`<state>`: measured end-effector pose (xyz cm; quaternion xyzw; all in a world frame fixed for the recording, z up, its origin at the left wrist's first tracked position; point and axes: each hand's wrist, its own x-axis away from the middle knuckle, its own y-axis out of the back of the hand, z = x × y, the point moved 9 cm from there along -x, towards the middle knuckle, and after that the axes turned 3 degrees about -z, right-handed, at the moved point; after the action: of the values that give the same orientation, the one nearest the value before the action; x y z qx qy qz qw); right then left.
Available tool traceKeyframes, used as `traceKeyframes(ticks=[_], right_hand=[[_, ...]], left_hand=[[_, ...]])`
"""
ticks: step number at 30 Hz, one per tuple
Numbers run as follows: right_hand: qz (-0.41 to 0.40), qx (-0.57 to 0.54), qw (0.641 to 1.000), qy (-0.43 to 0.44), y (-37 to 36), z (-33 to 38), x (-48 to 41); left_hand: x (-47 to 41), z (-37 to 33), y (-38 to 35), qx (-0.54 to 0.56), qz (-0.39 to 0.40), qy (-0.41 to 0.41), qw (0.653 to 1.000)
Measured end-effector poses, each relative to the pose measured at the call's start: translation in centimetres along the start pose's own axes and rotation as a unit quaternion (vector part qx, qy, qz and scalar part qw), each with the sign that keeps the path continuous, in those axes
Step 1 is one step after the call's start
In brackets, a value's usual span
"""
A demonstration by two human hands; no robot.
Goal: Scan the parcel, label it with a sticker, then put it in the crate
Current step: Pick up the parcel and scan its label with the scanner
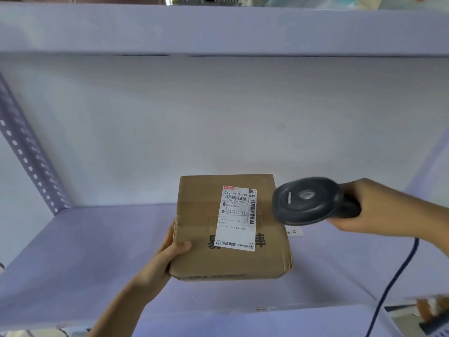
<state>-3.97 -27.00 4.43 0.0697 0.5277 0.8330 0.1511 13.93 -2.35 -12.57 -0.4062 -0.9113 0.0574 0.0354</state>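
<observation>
A brown cardboard parcel [201, 254] is held up over the shelf. My left hand [167, 256] grips its left side, thumb on top. A white shipping label [239, 218] with barcodes is stuck on the parcel's top face. My right hand [379, 210] holds a black handheld barcode scanner [308, 201]. The scanner's head hangs just right of the label, pointing down toward it. A dark cable [398, 271] runs from the scanner down to the lower right.
A pale lavender metal shelf board [85, 259] lies below the parcel, with another shelf board [218, 30] overhead. A perforated upright post [29, 161] stands at the left. A small white tag [292, 232] lies on the shelf behind the parcel.
</observation>
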Motion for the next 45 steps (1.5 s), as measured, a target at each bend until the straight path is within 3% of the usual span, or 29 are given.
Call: traceKeyframes(ticks=[2,32,38,45], right_hand=[[0.023,0.034,0.999,0.011,-1.5,0.3,-0.3],[0.038,0.003,0.999,0.018,-4.3,-0.3,-2.0],[-0.022,-0.132,0.990,-0.053,-3.2,-3.3,-2.6],[-0.119,-0.293,0.927,-0.203,-5.1,-11.4,-4.7]], left_hand=[[0.0,0.0,-0.1,0.001,0.003,-0.001,1.000],[0.0,0.1,0.1,-0.006,0.000,-0.005,1.000],[-0.2,0.3,0.2,-0.017,0.007,-0.004,1.000],[-0.3,0.6,0.3,-0.004,-0.003,0.000,1.000]])
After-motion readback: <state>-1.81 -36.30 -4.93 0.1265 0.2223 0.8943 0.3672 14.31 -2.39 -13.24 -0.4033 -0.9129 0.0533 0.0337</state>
